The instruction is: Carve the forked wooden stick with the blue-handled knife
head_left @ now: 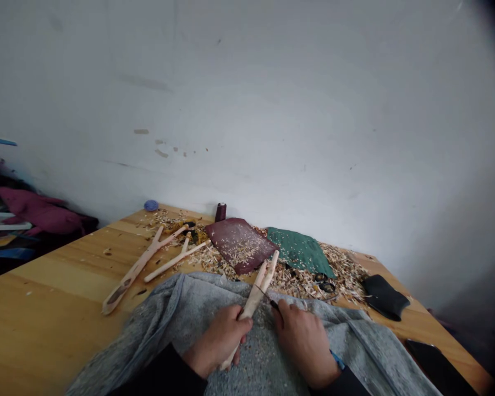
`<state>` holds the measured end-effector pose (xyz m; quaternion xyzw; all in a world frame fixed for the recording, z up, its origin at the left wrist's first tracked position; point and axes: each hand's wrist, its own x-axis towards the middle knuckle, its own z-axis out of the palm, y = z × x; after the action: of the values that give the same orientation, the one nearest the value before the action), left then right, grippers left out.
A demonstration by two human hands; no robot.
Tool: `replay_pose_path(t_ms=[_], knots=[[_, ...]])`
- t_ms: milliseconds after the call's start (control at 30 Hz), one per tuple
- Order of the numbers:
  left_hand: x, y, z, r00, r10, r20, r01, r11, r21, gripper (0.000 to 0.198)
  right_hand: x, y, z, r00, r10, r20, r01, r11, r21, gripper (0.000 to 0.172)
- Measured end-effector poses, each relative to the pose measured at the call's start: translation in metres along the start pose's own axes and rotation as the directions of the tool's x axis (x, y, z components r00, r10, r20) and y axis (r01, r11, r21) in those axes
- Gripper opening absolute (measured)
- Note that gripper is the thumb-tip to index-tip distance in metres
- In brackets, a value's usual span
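Note:
My left hand [226, 336] is wrapped round the lower part of a pale, peeled forked stick [253, 301], which slants up and away with its two prongs at the far end. In my right hand [301, 338] is a small carving knife [272, 301], its dark handle mostly covered by my fingers. The thin blade reaches left to the stick just below the fork and appears to touch it. Beneath both hands spreads a grey cloth [181, 308], sprinkled with fine shavings.
Two more forked sticks, a large one [136, 269] and a thinner one [175, 262], lie left on the wooden table [45, 308]. Wood shavings [346, 269], maroon sheet [241, 242], green sheet [299, 247], and thread spool [220, 212] lie near the wall. A phone [437, 366] rests right.

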<state>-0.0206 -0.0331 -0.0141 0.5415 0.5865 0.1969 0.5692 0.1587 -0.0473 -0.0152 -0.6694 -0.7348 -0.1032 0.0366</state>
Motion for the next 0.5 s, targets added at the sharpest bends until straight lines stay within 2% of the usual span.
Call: replay_pose_path(t_ms=[133, 400, 500], knots=[[-0.002, 0.002, 0.0, 1.0, -0.025, -0.01, 0.025, 1.0, 0.013, 0.01, -0.006, -0.009, 0.0, 0.995, -0.091, 0.03, 0.089, 0.994, 0.058, 0.019], [0.001, 0.0, -0.001, 1.0, 0.016, 0.011, -0.016, 0.999, 0.028, 0.013, 0.002, 0.001, -0.003, 0.999, 0.031, 0.023, -0.031, 0.999, -0.013, 0.023], [0.001, 0.0, -0.001, 1.0, 0.0, -0.004, 0.0, 1.0, 0.029, 0.012, -0.002, -0.003, 0.001, 0.999, -0.027, 0.034, 0.027, 1.0, -0.003, 0.023]])
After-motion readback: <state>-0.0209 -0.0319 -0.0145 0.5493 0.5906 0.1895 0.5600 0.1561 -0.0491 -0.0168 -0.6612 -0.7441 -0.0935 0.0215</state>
